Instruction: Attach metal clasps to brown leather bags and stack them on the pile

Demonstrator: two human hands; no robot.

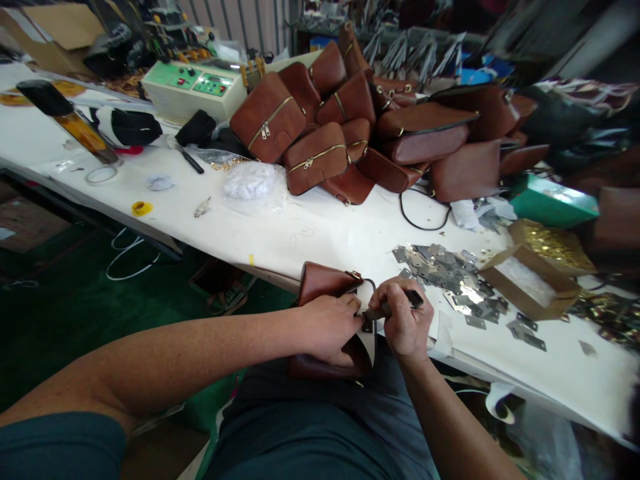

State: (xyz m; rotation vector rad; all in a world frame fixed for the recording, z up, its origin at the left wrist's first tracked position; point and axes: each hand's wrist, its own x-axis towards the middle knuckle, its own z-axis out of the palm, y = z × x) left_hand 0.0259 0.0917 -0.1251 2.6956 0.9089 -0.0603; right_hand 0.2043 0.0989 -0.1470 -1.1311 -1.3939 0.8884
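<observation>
A brown leather bag (320, 280) rests on my lap against the table's front edge, its open mouth turned to the right. My left hand (333, 330) grips the bag at the opening, with the fingertips at a small dark plate (367, 325) near the pale lining. My right hand (406, 320) is closed round a dark-handled tool (414, 299), whose kind I cannot make out. The tool's other end points left, close to my left fingertips at the bag's mouth. Loose metal plates (450, 277) lie on the table just beyond my right hand.
Brown leather bags (320, 157) are heaped at the back of the white table (330, 233). At the right stand cardboard boxes (535, 280) with small parts and a green box (555, 200). Further left are a pale machine (195, 90), a plastic bag (253, 183) and a black-capped bottle (75, 123).
</observation>
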